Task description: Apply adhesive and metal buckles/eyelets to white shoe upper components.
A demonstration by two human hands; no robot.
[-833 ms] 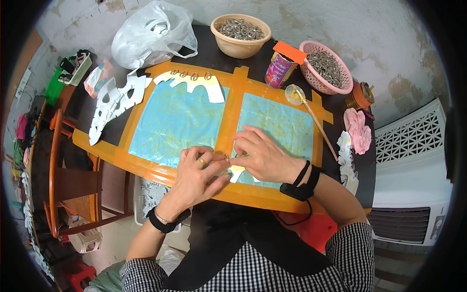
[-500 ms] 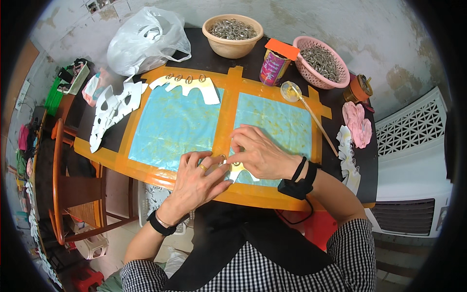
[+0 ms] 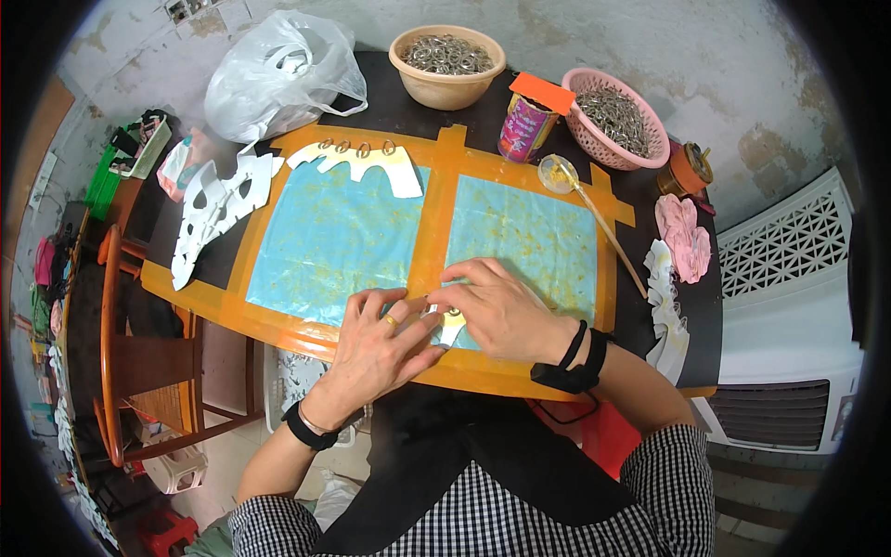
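Observation:
Near the table's front edge lies a small white cut-out piece (image 3: 452, 331) with yellowish smears, mostly covered by my hands. My left hand (image 3: 379, 342) grips its left end between thumb and fingers; a gold ring is on one finger. From the right, my right hand (image 3: 501, 311) reaches over, its fingertips pinched at a small metal ring by the piece's upper edge. Another metal ring (image 3: 455, 313) shows on the piece just under those fingers. Farther back, a similar arched white piece (image 3: 401, 169) carries several metal rings along its top edge.
Orange tape (image 3: 429, 232) frames two blue sheets (image 3: 339, 246) with yellow smears. Behind stand a beige bowl (image 3: 445, 91) and a pink basket (image 3: 608, 148), both full of metal rings, a purple can (image 3: 524, 130) and a plastic bag (image 3: 278, 84). A stick (image 3: 613, 237) rests on a round lid.
My right hand has drawn slightly nearer and its fingers have closed in over the ring beside my left fingertips. My left hand has hardly moved.

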